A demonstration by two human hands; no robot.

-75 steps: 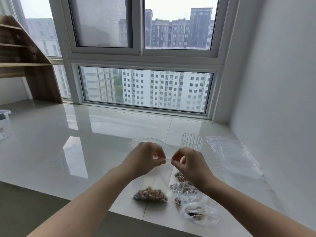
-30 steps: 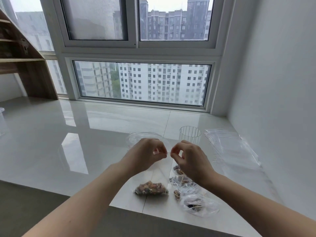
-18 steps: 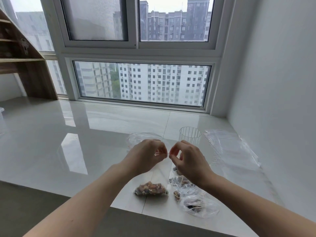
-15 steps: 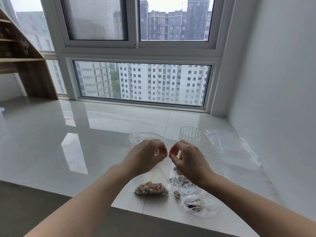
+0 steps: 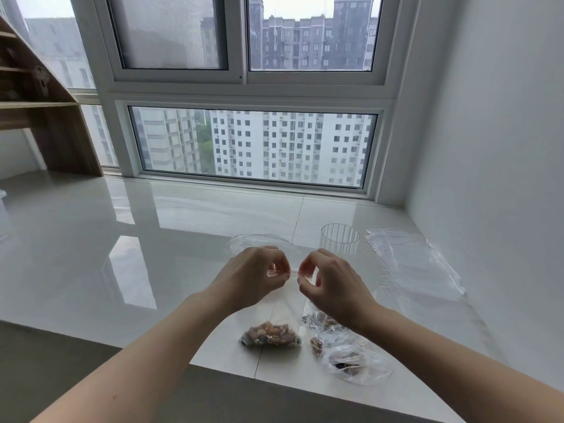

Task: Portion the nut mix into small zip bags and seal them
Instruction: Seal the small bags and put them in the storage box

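The small zip bag [image 5: 276,312] hangs upright between my two hands above the white counter [image 5: 91,254], its load of nut mix [image 5: 270,334] settled in the bottom and resting at or just over the surface (I cannot tell whether it touches). I have my left hand [image 5: 250,277] pinching the red-lined zip strip [image 5: 290,272] at one end and my right hand [image 5: 331,285] pinching it at the other, fingers curled tight on the plastic. I judge this to be the sealing step. Next I need to press the strip closed along its whole length without tipping the nuts out. Just to the right lie filled bags [image 5: 345,349], behind them a ribbed clear cup [image 5: 340,242] and a stack of empty bags [image 5: 412,264].
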